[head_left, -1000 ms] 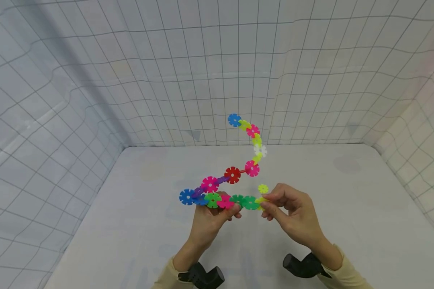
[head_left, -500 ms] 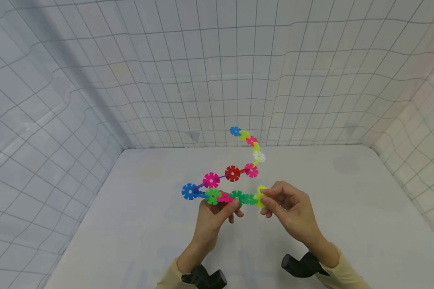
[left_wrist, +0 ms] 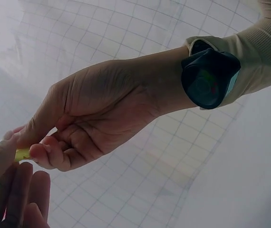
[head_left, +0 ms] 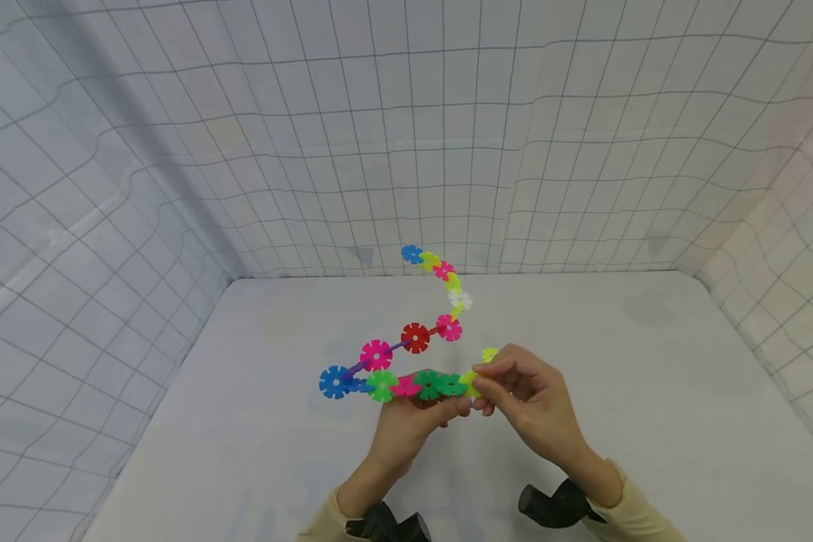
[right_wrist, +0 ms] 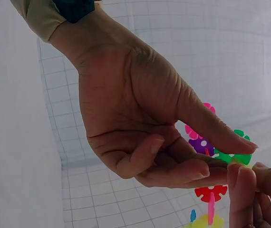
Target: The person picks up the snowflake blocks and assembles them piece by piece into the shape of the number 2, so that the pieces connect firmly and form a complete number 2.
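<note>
A chain of slotted, flower-shaped plastic discs (head_left: pixel 415 338) hangs in the air, curving away from the hands to a blue disc (head_left: pixel 411 254) at its far end. My left hand (head_left: pixel 409 433) grips the near stretch from below, its thumb stretched under the dark green discs (head_left: pixel 430 385). Thumb and index finger of my right hand (head_left: pixel 535 406) pinch a yellow disc (head_left: pixel 468 383) at the near end. A second yellow disc (head_left: pixel 490 354) shows just above the right fingers. In the right wrist view, green discs (right_wrist: pixel 242 156) lie by the left thumb. Fingers partly hide the yellow pieces.
Below the hands lies a white surface (head_left: pixel 244 421). White walls with a dark grid pattern (head_left: pixel 406 135) enclose it at the back and both sides. Black devices (head_left: pixel 554 506) are strapped to both wrists.
Over the last second the chain's far end has dropped. In the last half second chain and right hand have shifted left, and the left thumb has moved right along the discs.
</note>
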Tool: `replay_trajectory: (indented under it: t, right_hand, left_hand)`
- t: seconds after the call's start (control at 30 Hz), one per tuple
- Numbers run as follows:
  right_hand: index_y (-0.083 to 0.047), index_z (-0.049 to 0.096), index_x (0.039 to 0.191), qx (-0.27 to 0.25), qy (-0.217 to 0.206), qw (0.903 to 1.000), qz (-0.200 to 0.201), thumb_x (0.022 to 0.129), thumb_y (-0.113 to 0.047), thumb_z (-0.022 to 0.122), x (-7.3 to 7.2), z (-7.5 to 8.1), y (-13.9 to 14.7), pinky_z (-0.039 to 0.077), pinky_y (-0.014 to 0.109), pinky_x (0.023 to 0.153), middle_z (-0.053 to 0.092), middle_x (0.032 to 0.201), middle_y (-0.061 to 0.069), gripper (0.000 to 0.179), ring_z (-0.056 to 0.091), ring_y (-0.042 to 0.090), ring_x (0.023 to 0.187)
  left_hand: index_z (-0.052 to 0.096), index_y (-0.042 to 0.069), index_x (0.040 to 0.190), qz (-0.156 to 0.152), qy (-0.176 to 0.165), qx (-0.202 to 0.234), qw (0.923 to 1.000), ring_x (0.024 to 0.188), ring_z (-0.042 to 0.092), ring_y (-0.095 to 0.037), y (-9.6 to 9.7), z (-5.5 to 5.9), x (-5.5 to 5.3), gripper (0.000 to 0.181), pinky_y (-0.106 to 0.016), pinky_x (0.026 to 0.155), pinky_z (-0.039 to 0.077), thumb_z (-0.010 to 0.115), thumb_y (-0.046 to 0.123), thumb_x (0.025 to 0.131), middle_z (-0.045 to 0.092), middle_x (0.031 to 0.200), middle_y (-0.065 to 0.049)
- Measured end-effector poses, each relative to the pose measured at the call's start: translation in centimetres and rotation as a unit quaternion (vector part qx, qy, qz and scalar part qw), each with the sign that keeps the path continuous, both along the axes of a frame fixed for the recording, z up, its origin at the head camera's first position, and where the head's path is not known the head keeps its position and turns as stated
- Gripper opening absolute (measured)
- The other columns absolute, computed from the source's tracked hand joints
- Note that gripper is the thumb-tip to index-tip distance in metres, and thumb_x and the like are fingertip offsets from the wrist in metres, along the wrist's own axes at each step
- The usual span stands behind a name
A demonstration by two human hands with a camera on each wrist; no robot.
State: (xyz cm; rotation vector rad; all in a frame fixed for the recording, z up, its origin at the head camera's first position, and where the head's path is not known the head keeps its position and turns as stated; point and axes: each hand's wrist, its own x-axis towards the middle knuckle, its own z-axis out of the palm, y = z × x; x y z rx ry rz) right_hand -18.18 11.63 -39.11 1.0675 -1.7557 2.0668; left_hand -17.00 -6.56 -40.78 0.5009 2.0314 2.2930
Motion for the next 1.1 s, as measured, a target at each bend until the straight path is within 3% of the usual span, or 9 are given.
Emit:
replay_trajectory:
  t: [0.2, 0.4, 0.5, 0.6, 0.7, 0.8, 0.97, 1.1]
  right_hand:
    - [0.007, 0.061, 0.104, -0.009, 0.016, 0.9996, 0.022, 0.083, 0.017, 0.060, -0.1, -0.5, -0.3, 0.052, 0.028, 0.052, 0.054, 0.085, 0.016, 0.023, 0.063, 0.021, 0.065]
    - [0.003, 0.063, 0.106, 0.028, 0.027, 0.9990, 0.023, 0.087, 0.012, 0.059, -0.7, -0.5, 0.3, 0.052, 0.030, 0.052, 0.056, 0.087, 0.015, 0.022, 0.061, 0.019, 0.067]
    - [0.000, 0.064, 0.105, 0.058, 0.009, 0.9983, -0.001, 0.088, 0.014, 0.056, -1.7, -0.4, 1.2, 0.052, 0.031, 0.054, 0.060, 0.088, 0.013, 0.024, 0.060, 0.020, 0.071]
    - [0.000, 0.064, 0.103, 0.092, -0.040, 0.9934, -0.055, 0.091, 0.008, 0.056, -3.3, -0.8, 2.5, 0.052, 0.031, 0.057, 0.063, 0.088, 0.012, 0.017, 0.061, 0.021, 0.074]
    - [-0.002, 0.065, 0.102, 0.150, -0.107, 0.9759, -0.117, 0.094, -0.007, 0.059, -5.5, -1.9, 3.7, 0.053, 0.032, 0.063, 0.066, 0.090, 0.010, 0.011, 0.062, 0.022, 0.080]
    - [-0.005, 0.066, 0.103, 0.239, -0.151, 0.9466, -0.155, 0.095, -0.022, 0.060, -7.6, -3.8, 4.6, 0.053, 0.033, 0.069, 0.066, 0.096, 0.005, 0.019, 0.061, 0.025, 0.085]
    - [-0.005, 0.068, 0.104, 0.382, -0.157, 0.8942, -0.174, 0.092, -0.028, 0.063, -9.9, -7.5, 5.1, 0.048, 0.035, 0.070, 0.066, 0.097, 0.003, 0.026, 0.060, 0.024, 0.088]
    - [0.000, 0.068, 0.099, 0.427, -0.147, 0.8705, -0.196, 0.085, -0.024, 0.072, -10.8, -9.7, 4.8, 0.047, 0.038, 0.070, 0.064, 0.092, 0.007, 0.028, 0.058, 0.024, 0.084]
  left_hand:
    - [0.069, -0.006, 0.094, 0.010, 0.033, -0.001, 0.9994, 0.072, 0.065, -0.018, 0.2, -0.1, 0.1, 0.017, -0.025, 0.057, 0.048, 0.071, 0.009, 0.085, 0.067, 0.078, -0.020]
    - [0.069, -0.003, 0.091, 0.033, 0.037, -0.002, 0.9988, 0.069, 0.066, -0.020, 0.1, 0.0, 0.0, 0.013, -0.026, 0.058, 0.048, 0.072, 0.008, 0.084, 0.068, 0.076, -0.014]
    - [0.069, -0.001, 0.088, 0.053, 0.029, -0.014, 0.9981, 0.070, 0.066, -0.021, -0.1, 0.1, -0.2, 0.012, -0.026, 0.059, 0.047, 0.073, 0.009, 0.083, 0.068, 0.075, -0.010]
    - [0.070, 0.000, 0.086, 0.074, 0.021, -0.027, 0.9967, 0.070, 0.066, -0.021, -0.3, 0.2, -0.4, 0.011, -0.026, 0.059, 0.047, 0.074, 0.010, 0.083, 0.067, 0.074, -0.010]
    - [0.070, -0.001, 0.086, 0.085, 0.015, -0.030, 0.9958, 0.070, 0.066, -0.020, -0.6, 0.4, -0.5, 0.013, -0.027, 0.059, 0.048, 0.074, 0.011, 0.083, 0.067, 0.074, -0.013]
    - [0.069, -0.003, 0.086, 0.087, 0.011, -0.021, 0.9959, 0.070, 0.066, -0.020, -0.9, 0.6, -0.5, 0.014, -0.027, 0.060, 0.048, 0.074, 0.010, 0.083, 0.067, 0.074, -0.015]
    - [0.068, -0.003, 0.086, 0.088, 0.000, -0.012, 0.9960, 0.069, 0.066, -0.020, -1.0, 0.6, -0.5, 0.015, -0.026, 0.060, 0.047, 0.074, 0.010, 0.083, 0.068, 0.074, -0.011]
    - [0.067, -0.004, 0.087, 0.087, -0.001, -0.004, 0.9962, 0.069, 0.066, -0.019, -1.1, 0.7, -0.4, 0.016, -0.026, 0.059, 0.047, 0.074, 0.009, 0.082, 0.068, 0.074, -0.008]
